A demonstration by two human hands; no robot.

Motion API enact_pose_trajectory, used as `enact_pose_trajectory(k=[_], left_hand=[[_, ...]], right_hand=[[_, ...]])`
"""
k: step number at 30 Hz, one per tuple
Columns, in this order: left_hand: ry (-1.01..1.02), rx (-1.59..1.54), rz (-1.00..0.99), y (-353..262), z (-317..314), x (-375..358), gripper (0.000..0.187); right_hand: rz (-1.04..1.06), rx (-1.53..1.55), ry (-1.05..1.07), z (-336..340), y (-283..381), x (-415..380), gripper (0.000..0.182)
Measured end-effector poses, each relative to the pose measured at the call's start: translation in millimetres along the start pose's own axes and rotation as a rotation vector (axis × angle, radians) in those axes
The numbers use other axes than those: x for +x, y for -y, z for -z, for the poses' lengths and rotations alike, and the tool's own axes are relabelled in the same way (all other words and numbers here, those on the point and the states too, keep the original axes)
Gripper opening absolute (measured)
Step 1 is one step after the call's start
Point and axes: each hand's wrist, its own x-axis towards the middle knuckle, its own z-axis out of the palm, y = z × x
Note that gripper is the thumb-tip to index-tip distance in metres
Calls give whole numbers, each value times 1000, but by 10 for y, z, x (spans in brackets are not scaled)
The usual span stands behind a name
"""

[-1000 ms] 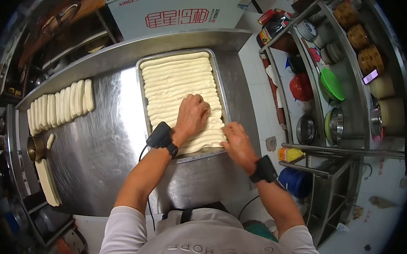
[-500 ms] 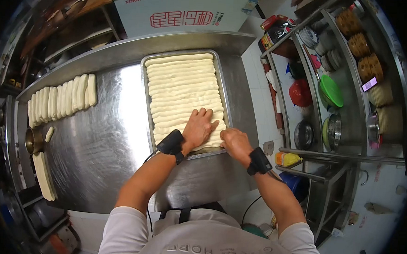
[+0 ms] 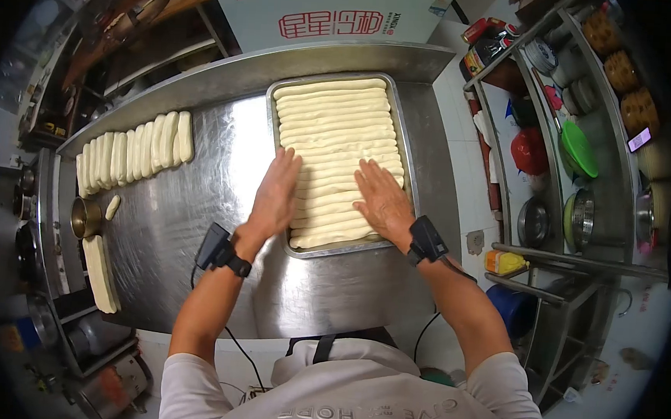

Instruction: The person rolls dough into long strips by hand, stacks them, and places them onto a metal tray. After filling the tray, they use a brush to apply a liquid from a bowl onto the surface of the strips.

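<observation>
Pale dough strips [image 3: 341, 125] lie side by side across a rectangular metal tray [image 3: 271, 113], filling it from far end to near end. My left hand [image 3: 277, 190] is at the tray's left edge, fingers stretched out and pointing away from me, touching or just over the strip ends. Flat over the right part of the strips lies my right hand [image 3: 384, 201], its fingers spread. Neither hand grips anything. The dough under my palms is hidden.
On the steel table [image 3: 180, 231], a row of dough strips [image 3: 135, 151] sits at the left. Near it are a brass-coloured pot [image 3: 85, 218], a small dough piece [image 3: 113, 207] and a long dough slab [image 3: 101, 272]. A shelf rack [image 3: 556, 184] stands right; a chest freezer [image 3: 332, 17] is behind.
My left hand has moved from the near strips to the tray's left edge. My right hand has left the near right corner, opened and gone further up onto the dough. The view has shifted.
</observation>
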Motion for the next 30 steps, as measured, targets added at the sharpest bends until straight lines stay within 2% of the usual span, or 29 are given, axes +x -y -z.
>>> enact_pose_trajectory(k=[3,5,8,10,15,20,21,23,24,26,30], left_hand=[[123,143,-15,-199,-271,-176,66],[184,230,7,-276,-482,-137,70],[79,288,-14,-399,-646,143,73],[94,347,33,-396,-688,225,77],[175,425,2,-383,-725,107,77],[272,353,0,-534,-676,-234,78],[292,335,-58,-568,-701,-286,78],[320,353,-189,-617,-818,-414,79],[322,356,-185,-662,-817,-416,79],[415,435,-208,-750,-807,-454,82],[451,418,-203,-783,-735,-459,83]], right_hand=[[11,-147,275,-177,27,-114,67],[29,-140,267,-162,16,-140,67],[52,-141,282,-92,28,-127,68],[32,-156,260,-97,69,-142,68],[34,-153,236,-163,86,-252,69],[-2,-89,358,-93,279,-578,67],[-19,-1,329,-91,279,-620,66],[-20,-51,258,-126,271,-642,67],[-15,-112,179,-131,255,-612,67],[-28,-60,236,-134,269,-661,66],[-10,-56,214,-159,292,-697,68]])
